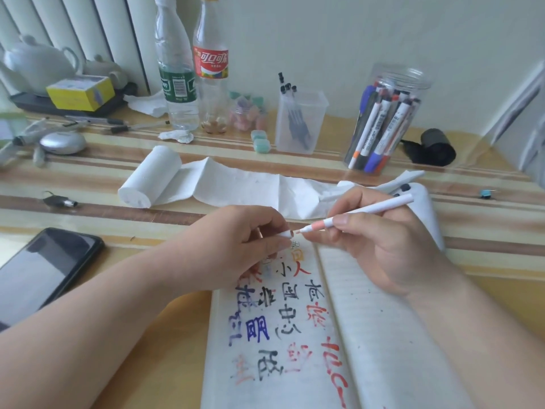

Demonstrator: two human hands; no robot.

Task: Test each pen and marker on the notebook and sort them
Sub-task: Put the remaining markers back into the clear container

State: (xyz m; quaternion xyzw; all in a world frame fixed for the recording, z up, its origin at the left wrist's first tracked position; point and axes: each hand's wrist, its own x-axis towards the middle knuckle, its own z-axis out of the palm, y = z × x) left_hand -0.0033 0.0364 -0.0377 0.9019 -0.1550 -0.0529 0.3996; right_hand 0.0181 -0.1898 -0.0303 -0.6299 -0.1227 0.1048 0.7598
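An open notebook [368, 335] lies in front of me, its left page covered in black, blue, red and orange characters. My right hand [380, 246] grips a white marker [368, 208] with an orange tip that points left, just above the notebook's top edge. My left hand [236, 246] pinches the marker's white cap [285, 233], whose mouth faces the tip a small gap away. A round clear jar [383, 122] at the back right holds several markers and pens. A square clear cup [299, 125] beside it holds a few black pens.
A paper towel roll [153, 175] lies unrolled across the table's middle. A black phone [44, 270] sits at the left. Two plastic bottles [191, 72], a white teapot [38, 63], a yellow box [79, 93], small erasers [261, 140] and a black roll [436, 147] line the back.
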